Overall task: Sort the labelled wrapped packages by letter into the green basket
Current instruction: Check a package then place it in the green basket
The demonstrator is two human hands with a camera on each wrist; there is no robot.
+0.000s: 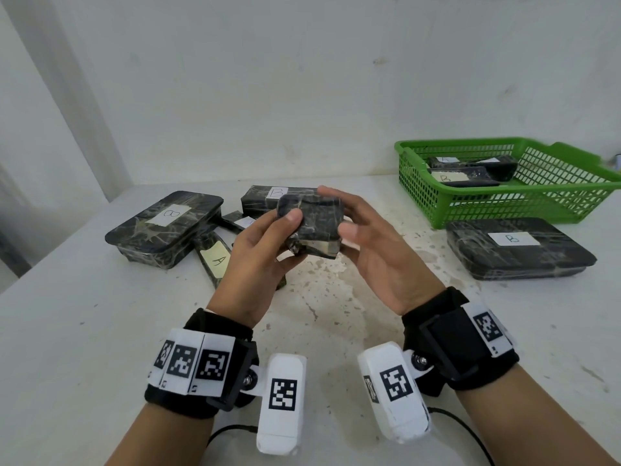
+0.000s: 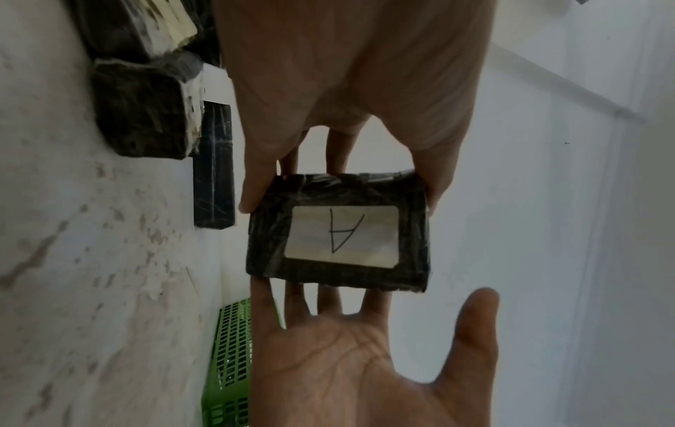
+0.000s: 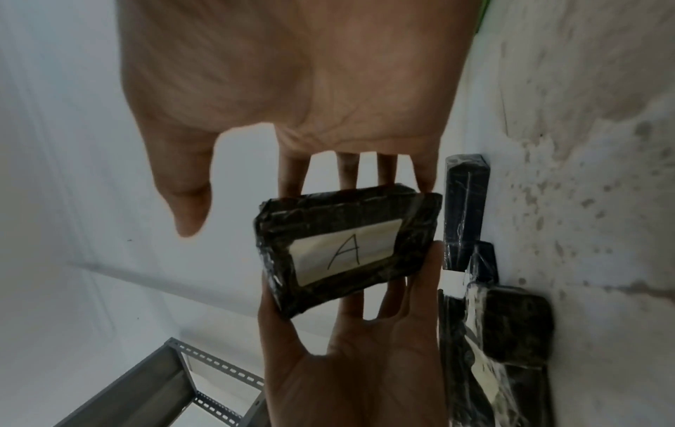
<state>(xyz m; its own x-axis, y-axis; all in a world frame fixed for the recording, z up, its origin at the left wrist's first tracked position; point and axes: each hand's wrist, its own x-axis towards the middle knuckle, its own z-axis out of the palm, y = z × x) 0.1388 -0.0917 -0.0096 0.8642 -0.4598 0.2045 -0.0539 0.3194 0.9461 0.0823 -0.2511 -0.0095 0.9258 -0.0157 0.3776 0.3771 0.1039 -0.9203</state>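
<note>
So the white speckled tabletop [image 1: 100, 331] carries the green basket [image 1: 554, 203] at the far right, with a few wrapped packages already inside. Just in front of it lies a big flat package marked B [image 1: 517, 248], and another B package [image 1: 164, 227] sits on the left. Up in the middle, the left hand [image 1: 258, 257] pinches a small package labelled A [image 2: 339, 231] between thumb and fingers [image 2: 255, 185], held off the surface, while the right hand [image 1: 376, 253] touches its other end with straight, spread fingers.
</note>
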